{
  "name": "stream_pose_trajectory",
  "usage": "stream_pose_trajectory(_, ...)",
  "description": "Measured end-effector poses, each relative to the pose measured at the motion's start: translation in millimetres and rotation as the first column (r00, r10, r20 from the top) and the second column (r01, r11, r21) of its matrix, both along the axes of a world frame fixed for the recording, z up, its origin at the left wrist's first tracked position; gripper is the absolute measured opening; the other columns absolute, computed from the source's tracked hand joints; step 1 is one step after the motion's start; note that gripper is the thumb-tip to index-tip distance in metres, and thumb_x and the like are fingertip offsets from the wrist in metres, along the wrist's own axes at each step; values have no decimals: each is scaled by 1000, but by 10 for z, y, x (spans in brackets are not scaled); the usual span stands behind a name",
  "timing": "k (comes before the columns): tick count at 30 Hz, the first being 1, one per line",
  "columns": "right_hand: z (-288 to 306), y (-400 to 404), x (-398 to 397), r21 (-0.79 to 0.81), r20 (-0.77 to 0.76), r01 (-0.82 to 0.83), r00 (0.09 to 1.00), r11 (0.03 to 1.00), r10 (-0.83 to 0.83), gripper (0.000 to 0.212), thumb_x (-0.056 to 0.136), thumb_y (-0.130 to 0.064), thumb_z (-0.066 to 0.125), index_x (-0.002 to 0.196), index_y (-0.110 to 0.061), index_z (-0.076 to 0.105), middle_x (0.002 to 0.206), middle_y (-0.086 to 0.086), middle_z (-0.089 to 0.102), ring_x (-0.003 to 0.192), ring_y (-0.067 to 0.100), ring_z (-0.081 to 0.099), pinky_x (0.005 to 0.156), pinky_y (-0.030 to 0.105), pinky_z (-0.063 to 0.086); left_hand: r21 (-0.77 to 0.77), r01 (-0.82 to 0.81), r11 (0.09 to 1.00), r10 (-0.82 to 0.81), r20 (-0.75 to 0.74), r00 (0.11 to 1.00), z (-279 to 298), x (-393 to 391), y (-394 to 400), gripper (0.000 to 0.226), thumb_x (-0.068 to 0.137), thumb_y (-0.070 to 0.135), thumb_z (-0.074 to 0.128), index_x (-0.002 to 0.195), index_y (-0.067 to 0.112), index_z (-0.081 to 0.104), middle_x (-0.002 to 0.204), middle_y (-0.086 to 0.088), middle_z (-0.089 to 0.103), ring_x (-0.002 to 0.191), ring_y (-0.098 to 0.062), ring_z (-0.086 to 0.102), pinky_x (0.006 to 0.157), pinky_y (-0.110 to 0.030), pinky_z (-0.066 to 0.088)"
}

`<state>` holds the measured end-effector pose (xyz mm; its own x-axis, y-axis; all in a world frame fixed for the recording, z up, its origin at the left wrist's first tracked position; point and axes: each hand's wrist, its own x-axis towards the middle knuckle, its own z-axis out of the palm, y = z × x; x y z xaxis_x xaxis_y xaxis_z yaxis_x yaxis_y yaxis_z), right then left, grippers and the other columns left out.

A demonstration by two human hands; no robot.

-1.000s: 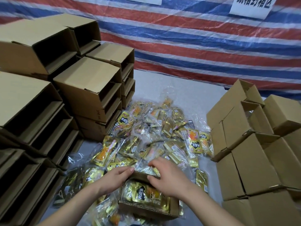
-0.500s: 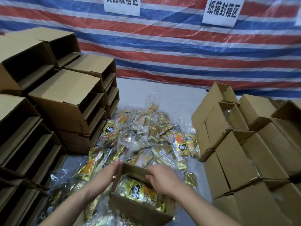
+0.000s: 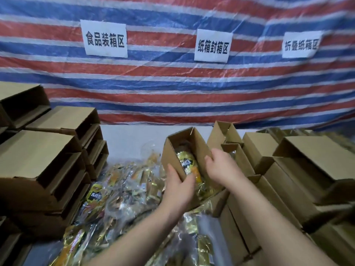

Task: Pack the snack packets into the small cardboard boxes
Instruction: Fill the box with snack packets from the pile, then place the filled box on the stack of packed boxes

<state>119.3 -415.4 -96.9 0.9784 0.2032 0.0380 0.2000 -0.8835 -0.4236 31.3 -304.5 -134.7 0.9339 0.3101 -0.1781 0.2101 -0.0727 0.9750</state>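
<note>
A striped red, white and blue woven plastic tarpaulin (image 3: 172, 89) hangs as a backdrop, thin and crinkled, with three white paper signs (image 3: 212, 45) stuck on it, probably to mark work zones. Below the tarpaulin to the left, empty brown corrugated cardboard boxes (image 3: 48, 166) lie stacked on their sides, mouths toward the person, likely for easy reach. Below it to the right stand filled brown cardboard boxes (image 3: 307, 169), packed tight together, top flaps up. Between these, under the tarpaulin's middle, a loose heap of glossy gold and orange foil snack packets (image 3: 119, 189) in clear crackly wrap covers the pale table (image 3: 130, 139).

Above that heap, tilted, is the small open brown cardboard box (image 3: 184, 156), packets visible inside. The left hand (image 3: 178, 189) grasps its near left wall, fingers curled over the rim; the right hand (image 3: 221, 167) clasps the right wall. It seems headed for the filled group.
</note>
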Motion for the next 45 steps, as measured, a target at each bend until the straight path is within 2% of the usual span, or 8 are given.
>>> stream_pose_trajectory(5,461,-392,638,64,23,115,993,991,-116,24,102,-27,44,117,-12,55,106,8,62,91,24,59,74,36,50,32,120,992,-120,7,993,589,882,-222,70,81,41,32,147,18,32,139,-10,51,125,-32,50,109,-50,39)
stream_pose_trajectory(10,761,-673,1354,261,-33,202,979,944,-200,28,95,-31,53,116,-13,57,103,4,62,92,24,61,82,43,55,-29,209,977,-208,50,977,926,1846,-487,41,100,24,29,134,12,48,120,-13,61,98,-24,58,82,-32,46)
stream_pose_trajectory(13,757,-775,1730,276,-40,222,975,935,-220,21,95,-20,55,114,-13,60,99,8,63,89,25,62,77,40,56,8,234,972,-234,-9,972,943,2305,-617,44,102,23,27,139,6,44,117,-13,58,93,-23,56,86,-34,47)
stream_pose_trajectory(16,740,-870,2063,336,-74,256,967,906,-245,20,95,-12,52,112,-13,62,98,10,64,90,26,62,74,38,54,36,257,966,-255,-58,965,928,2710,-722,42,104,30,28,130,5,51,92,-9,52,67,-16,46,59,-27,37)
stream_pose_trajectory(24,685,-1009,2760,491,-12,285,947,823,-321,14,96,-12,50,103,-16,61,89,6,61,76,19,57,56,28,41,22,286,958,-283,-86,955,999,3488,-898,24,103,33,38,101,16,55,77,-1,53,63,-14,49,46,-22,37)
stream_pose_trajectory(29,555,-1087,3060,504,-40,300,945,810,-326,18,97,-11,48,108,-15,62,95,7,62,80,20,58,57,27,42,36,292,956,-284,-146,948,918,3809,-1015,27,102,30,32,85,14,44,79,-7,50,67,-21,46,76,-40,41)
stream_pose_trajectory(41,280,-1207,3298,444,-152,338,941,830,-302,26,98,-8,45,117,-12,63,102,12,64,92,26,61,66,33,50,-16,317,948,-313,-223,923,635,4018,-1087,35,101,38,28,92,14,51,86,-10,62,77,-23,57,54,-34,35)
stream_pose_trajectory(45,258,-1215,3310,446,-179,336,942,829,-285,27,100,-13,44,120,-13,62,100,9,63,91,23,60,68,30,49,24,335,942,-319,-247,915,661,4033,-1079,38,100,38,29,102,9,52,98,-13,64,89,-28,59,69,-44,44)
